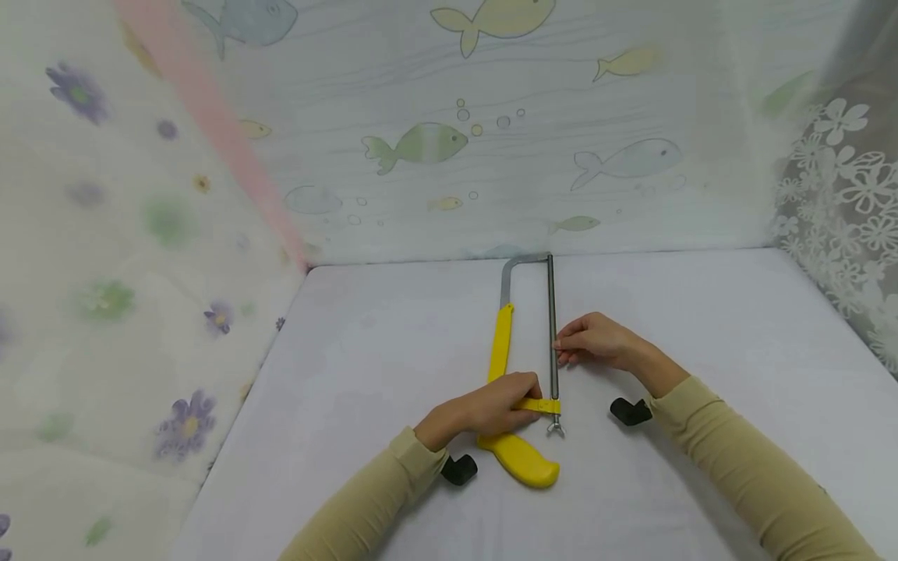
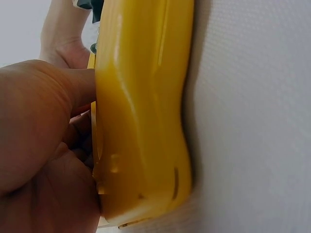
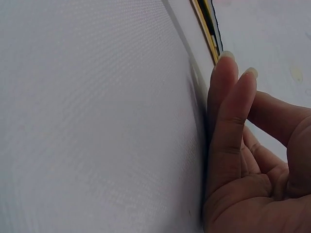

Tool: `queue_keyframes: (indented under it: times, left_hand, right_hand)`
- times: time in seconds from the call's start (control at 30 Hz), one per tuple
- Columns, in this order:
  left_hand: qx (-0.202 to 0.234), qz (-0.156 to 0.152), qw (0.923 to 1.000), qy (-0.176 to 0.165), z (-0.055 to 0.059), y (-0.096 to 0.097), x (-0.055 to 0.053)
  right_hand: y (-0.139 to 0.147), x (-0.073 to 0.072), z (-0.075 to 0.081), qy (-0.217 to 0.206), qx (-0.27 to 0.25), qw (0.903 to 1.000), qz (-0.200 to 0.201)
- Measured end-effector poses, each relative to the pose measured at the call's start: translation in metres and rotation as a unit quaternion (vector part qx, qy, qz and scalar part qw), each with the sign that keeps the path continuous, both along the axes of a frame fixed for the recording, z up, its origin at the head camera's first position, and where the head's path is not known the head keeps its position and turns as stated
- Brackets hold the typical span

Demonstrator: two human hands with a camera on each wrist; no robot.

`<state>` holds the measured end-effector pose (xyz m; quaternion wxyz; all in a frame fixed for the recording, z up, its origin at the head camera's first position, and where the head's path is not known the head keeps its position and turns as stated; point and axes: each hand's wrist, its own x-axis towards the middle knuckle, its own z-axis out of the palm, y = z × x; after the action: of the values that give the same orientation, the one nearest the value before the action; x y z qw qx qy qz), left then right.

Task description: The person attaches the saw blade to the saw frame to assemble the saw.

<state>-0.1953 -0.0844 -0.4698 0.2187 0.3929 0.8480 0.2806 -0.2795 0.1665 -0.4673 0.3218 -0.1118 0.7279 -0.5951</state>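
A hacksaw (image 1: 500, 343) with a yellow handle and grey metal frame lies on the white-covered table, its far end pointing away from me. My left hand (image 1: 494, 403) grips it where the yellow frame meets the handle, fingers over the yellow crosspiece (image 1: 536, 404). Close up in the left wrist view, the yellow handle (image 2: 141, 111) lies beside the thumb and palm of that hand. My right hand (image 1: 599, 343) pinches the long straight blade (image 1: 552, 312) partway along, thumb and fingertips at its right side. At the blade's near end sits a wing nut (image 1: 556, 428).
The table's white cloth (image 1: 393, 335) runs back to a fish-print curtain (image 1: 519, 187). A flower-print sheet (image 1: 126, 312) hangs along the left and white lace (image 1: 856, 195) along the right. Black wrist-worn pieces (image 1: 630, 411) jut out below both sleeves.
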Motion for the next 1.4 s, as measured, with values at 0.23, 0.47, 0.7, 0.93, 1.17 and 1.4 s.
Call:
queue_keyframes:
  times: [0.23,0.47,0.7,0.93,1.17,1.4]
  left_hand:
    - [0.0,0.0,1.0,0.0,-0.001,-0.001,0.0007]
    - [0.004,0.0,1.0,-0.004,-0.0015,-0.0012,0.0013]
    - [0.003,0.002,1.0,0.0,-0.0009,-0.0003,0.0012]
    - [0.003,0.004,1.0,0.0,-0.0005,-0.0008,0.0006]
    - [0.006,0.005,1.0,-0.001,-0.0002,-0.0008,0.0009]
    - [0.006,0.006,1.0,-0.004,-0.001,-0.0008,0.0006]
  right_hand:
    - [-0.0023,0.0025,0.0007,-0.018,0.003,0.9996,-0.022]
    - [-0.0019,0.0044,0.0022,-0.022,0.003,0.9994,-0.028]
    - [-0.001,0.0052,0.0031,-0.01,-0.002,0.9997,-0.024]
    - [-0.0003,0.0054,0.0034,-0.001,-0.011,0.9996,-0.025]
    - [-0.0008,0.006,0.0034,0.006,-0.014,0.9996,-0.023]
    - [-0.0007,0.0082,0.0048,-0.001,-0.013,0.9997,-0.019]
